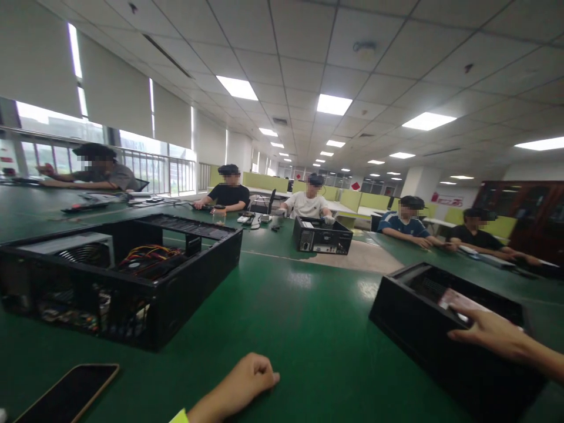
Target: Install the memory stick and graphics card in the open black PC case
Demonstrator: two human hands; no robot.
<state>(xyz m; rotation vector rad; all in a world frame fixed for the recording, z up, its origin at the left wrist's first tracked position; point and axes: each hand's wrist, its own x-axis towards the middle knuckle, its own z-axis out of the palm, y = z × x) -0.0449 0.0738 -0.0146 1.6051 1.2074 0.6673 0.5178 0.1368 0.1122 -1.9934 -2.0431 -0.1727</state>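
My left hand [247, 379] rests on the green table [299, 317] near the front edge, curled into a fist with nothing visible in it; a yellow-green cuff shows at the wrist. My right hand [487, 335] reaches in from the right and lies with fingers stretched out on the top rim of a black open computer case [418, 329]. Its fingertips are beside a pale flat part [458, 301] inside the case. What lies deeper in that case is hidden.
A larger open computer case [132, 282] with coloured wires stands at the left. A dark phone [66, 393] lies at the front left. A third case [321, 235] sits mid-table. Several people sit along the far and right sides.
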